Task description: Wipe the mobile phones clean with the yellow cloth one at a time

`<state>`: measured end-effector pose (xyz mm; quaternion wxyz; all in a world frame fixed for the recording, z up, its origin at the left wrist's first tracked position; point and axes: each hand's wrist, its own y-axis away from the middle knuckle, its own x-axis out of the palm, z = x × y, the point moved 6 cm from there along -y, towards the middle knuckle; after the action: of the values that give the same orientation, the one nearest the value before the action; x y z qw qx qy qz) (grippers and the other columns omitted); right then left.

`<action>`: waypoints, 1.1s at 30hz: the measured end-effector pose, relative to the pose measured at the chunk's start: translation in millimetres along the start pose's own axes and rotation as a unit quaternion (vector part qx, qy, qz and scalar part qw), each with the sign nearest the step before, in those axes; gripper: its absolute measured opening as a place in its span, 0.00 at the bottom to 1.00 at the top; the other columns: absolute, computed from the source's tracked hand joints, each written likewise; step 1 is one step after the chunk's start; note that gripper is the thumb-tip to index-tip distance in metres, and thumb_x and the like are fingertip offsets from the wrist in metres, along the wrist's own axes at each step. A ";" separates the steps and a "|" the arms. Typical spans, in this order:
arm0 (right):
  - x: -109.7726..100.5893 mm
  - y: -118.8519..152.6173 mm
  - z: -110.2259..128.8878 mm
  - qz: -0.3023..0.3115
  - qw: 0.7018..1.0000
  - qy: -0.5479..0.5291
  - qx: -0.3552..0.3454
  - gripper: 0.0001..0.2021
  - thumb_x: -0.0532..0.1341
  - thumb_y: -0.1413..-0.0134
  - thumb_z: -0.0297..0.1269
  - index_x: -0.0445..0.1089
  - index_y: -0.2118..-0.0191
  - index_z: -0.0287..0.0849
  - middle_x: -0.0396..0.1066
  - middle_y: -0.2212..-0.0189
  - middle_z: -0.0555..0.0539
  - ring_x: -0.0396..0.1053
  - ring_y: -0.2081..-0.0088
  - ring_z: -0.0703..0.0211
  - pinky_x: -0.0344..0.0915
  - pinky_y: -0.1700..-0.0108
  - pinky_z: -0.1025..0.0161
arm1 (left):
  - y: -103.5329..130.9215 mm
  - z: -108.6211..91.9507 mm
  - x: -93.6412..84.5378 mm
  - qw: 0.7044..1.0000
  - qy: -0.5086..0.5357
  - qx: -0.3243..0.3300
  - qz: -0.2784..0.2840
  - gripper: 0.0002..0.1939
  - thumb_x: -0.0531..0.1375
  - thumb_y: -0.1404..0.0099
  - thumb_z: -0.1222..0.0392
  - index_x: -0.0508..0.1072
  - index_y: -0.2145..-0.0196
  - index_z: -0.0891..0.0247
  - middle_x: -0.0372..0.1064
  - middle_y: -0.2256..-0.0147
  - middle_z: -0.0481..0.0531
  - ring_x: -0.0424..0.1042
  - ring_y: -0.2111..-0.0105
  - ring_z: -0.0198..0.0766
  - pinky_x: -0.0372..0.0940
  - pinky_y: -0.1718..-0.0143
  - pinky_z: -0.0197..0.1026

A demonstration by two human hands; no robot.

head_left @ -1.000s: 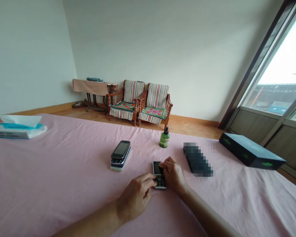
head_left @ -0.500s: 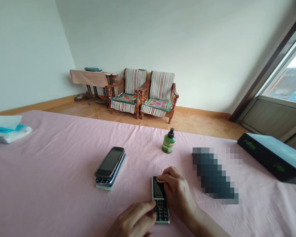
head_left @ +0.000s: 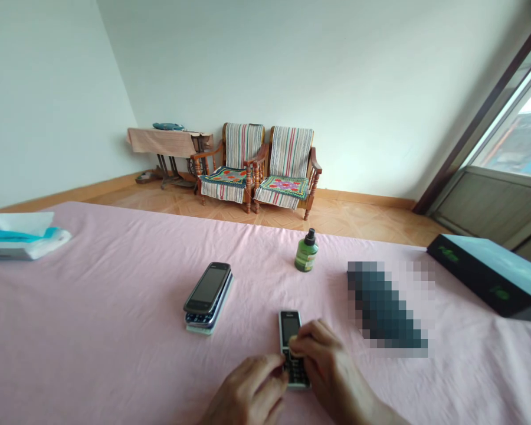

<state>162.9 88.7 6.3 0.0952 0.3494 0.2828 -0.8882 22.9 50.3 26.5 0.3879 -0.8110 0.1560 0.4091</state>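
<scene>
A keypad mobile phone (head_left: 291, 324) with a white edge lies face up in front of me, its screen at the far end. My left hand (head_left: 252, 386) is closed on the phone's left edge beside the keys. Between thumb and fingers, my right hand (head_left: 327, 357) pinches a small pale tan pad (head_left: 295, 347) and presses it on the phone where screen and keypad meet. That hand hides part of the right edge. Further left, several phones lie in a stack, a dark touchscreen phone (head_left: 209, 288) on top.
A pink cloth (head_left: 128, 330) covers the surface. Behind the phone stands a green spray bottle (head_left: 307, 255). To the right are a blurred dark item (head_left: 384, 310) and a black box (head_left: 491, 277). A tissue pack (head_left: 30, 242) lies at the left. Two wooden chairs (head_left: 285, 171) stand beyond.
My right hand has moved the pad down from the top of the screen to the upper keypad. My left hand stays at the phone's left edge. The view has shifted slightly.
</scene>
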 end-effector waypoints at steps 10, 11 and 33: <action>-0.6 13.7 23.1 -0.039 0.999 -0.016 0.005 0.19 0.52 0.50 0.14 0.73 0.66 0.44 0.66 0.68 0.48 0.65 0.64 0.60 0.62 0.64 0.67 | -4.4 1.3 4.8 0.994 0.089 -0.058 0.012 0.15 0.54 0.37 0.74 0.72 0.59 0.58 0.71 0.59 0.49 0.73 0.59 0.37 0.69 0.54 0.38; -0.7 21.9 29.6 -0.032 0.999 -0.018 -0.004 0.16 0.54 0.49 0.16 0.73 0.66 0.44 0.67 0.68 0.48 0.65 0.64 0.60 0.62 0.64 0.67 | -5.1 2.5 5.0 0.992 0.105 -0.067 0.015 0.15 0.54 0.38 0.75 0.73 0.59 0.58 0.71 0.59 0.49 0.72 0.59 0.37 0.68 0.55 0.37; -27.8 30.6 19.6 -0.107 0.951 -0.179 0.229 0.08 0.59 0.53 0.26 0.76 0.74 0.40 0.69 0.75 0.49 0.67 0.72 0.62 0.61 0.71 0.69 | -5.1 17.1 3.5 0.979 0.146 -0.141 0.002 0.32 0.64 0.51 0.77 0.68 0.50 0.56 0.68 0.51 0.50 0.67 0.49 0.45 0.62 0.46 0.48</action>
<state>183.5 51.6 23.3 -0.0342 0.1650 0.0855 -0.9820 18.7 66.8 20.0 0.2420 -0.9081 0.1539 0.3050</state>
